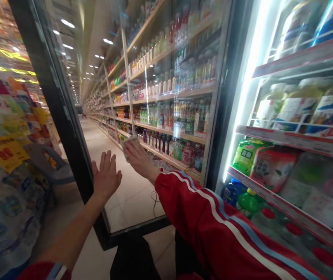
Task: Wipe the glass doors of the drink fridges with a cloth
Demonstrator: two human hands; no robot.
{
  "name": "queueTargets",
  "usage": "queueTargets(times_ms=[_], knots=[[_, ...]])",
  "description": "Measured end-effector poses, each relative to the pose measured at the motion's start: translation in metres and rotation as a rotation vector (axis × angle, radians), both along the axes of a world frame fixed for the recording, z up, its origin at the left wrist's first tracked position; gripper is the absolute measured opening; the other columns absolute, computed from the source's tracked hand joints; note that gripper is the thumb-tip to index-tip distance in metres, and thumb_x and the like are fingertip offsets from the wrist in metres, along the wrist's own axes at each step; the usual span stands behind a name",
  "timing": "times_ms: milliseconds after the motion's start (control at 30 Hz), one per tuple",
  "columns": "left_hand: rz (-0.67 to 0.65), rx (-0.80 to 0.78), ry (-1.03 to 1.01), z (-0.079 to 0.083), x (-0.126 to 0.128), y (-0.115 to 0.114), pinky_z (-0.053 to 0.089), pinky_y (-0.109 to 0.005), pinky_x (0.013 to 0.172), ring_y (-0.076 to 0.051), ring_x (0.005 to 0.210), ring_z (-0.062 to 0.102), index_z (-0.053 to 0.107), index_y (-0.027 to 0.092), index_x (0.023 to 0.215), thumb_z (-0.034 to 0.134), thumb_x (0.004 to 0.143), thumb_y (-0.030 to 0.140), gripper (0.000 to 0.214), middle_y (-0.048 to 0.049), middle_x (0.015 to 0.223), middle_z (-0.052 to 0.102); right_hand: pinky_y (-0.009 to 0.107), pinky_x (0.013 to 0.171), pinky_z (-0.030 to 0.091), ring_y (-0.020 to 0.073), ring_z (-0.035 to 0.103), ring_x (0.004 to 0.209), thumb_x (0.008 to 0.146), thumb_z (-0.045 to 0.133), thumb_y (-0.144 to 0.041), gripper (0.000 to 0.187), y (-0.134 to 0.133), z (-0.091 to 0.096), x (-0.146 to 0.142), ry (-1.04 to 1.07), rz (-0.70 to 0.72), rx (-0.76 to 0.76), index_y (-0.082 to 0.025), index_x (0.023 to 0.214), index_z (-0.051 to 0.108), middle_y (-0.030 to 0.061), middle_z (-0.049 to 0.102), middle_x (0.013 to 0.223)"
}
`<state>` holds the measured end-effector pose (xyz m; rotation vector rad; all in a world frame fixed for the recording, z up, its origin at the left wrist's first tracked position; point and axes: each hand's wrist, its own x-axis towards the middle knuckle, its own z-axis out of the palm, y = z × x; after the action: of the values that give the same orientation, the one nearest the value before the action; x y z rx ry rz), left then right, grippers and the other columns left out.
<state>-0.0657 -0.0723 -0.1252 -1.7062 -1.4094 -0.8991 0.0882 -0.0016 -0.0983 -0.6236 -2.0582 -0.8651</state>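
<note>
Red sleeve fabric with white and light-blue stripes stretches across the near right, ending at the right hand. Its fingers lie nearly straight and close together, keeping hold of a pale grey-beige folded cloth beneath them, against the pane of a tall glass door with a black frame. Just left of it, the left hand holds nothing: fingers extended upward, thumb parted toward the frame. Whether its palm touches the glass, I cannot tell.

Within the pane appear long wooden shelves of bottled drinks, running from the right into the far distance, beside pale floor tiles and a thin dark looped cable. Near the bottom, black trouser legs meet the lower frame.

To the right stands a brightly lit cooler with white shelves, holding bottles and green and red pouches. To the left are a blue-grey plastic seat, a yellow price sign with red figures and, nearer, clear plastic-wrapped goods, blurred.
</note>
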Motion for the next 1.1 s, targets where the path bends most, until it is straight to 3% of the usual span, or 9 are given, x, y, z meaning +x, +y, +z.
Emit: queueTargets(times_ms=[133,367,600,867,1100], knots=[[-0.004,-0.007,-0.001,0.000,-0.003,-0.003,0.007,-0.058,0.111,-0.030,0.140,0.016,0.029,0.006,0.140,0.035,0.086,0.026,0.058,-0.0208,0.148,0.025,0.042,0.115,0.023,0.0231,0.026,0.139,0.092,0.035,-0.017,0.042,-0.007,-0.009,0.001,-0.083,0.023,-0.008,-0.013,0.132,0.046,0.0064,0.041,0.144],[0.014,-0.005,-0.049,0.002,-0.008,-0.005,0.004,-0.056,0.112,-0.030,0.141,0.014,0.024,0.007,0.142,0.038,0.084,0.026,0.062,-0.0182,0.151,0.020,0.045,0.117,0.019,0.0229,0.018,0.141,0.093,0.034,-0.017,0.042,-0.008,0.015,-0.017,-0.063,0.042,-0.029,-0.012,0.134,0.043,0.0080,0.037,0.146],[0.064,-0.033,-0.020,-0.007,-0.020,-0.010,0.006,-0.057,0.111,-0.031,0.140,0.018,0.029,0.005,0.140,0.036,0.084,0.025,0.060,-0.0203,0.149,0.024,0.045,0.116,0.020,0.0239,0.022,0.140,0.093,0.032,-0.015,0.042,-0.010,-0.011,-0.015,-0.130,0.087,-0.041,-0.010,0.133,0.044,0.0100,0.040,0.144],[0.046,-0.007,-0.049,-0.003,-0.024,-0.013,0.008,-0.054,0.112,-0.031,0.139,0.020,0.029,0.004,0.140,0.038,0.084,0.026,0.061,-0.0205,0.149,0.024,0.046,0.116,0.020,0.0233,0.018,0.141,0.093,0.032,-0.015,0.042,-0.013,0.020,-0.033,-0.064,0.097,-0.070,-0.011,0.134,0.042,0.0099,0.036,0.147],[0.042,-0.016,-0.049,-0.005,-0.022,-0.014,0.010,-0.055,0.111,-0.031,0.139,0.021,0.030,0.005,0.139,0.040,0.083,0.026,0.061,-0.0209,0.148,0.026,0.043,0.115,0.022,0.0236,0.025,0.139,0.090,0.035,-0.013,0.043,-0.015,-0.012,-0.017,-0.195,0.105,-0.030,-0.011,0.132,0.045,0.0083,0.039,0.145]])
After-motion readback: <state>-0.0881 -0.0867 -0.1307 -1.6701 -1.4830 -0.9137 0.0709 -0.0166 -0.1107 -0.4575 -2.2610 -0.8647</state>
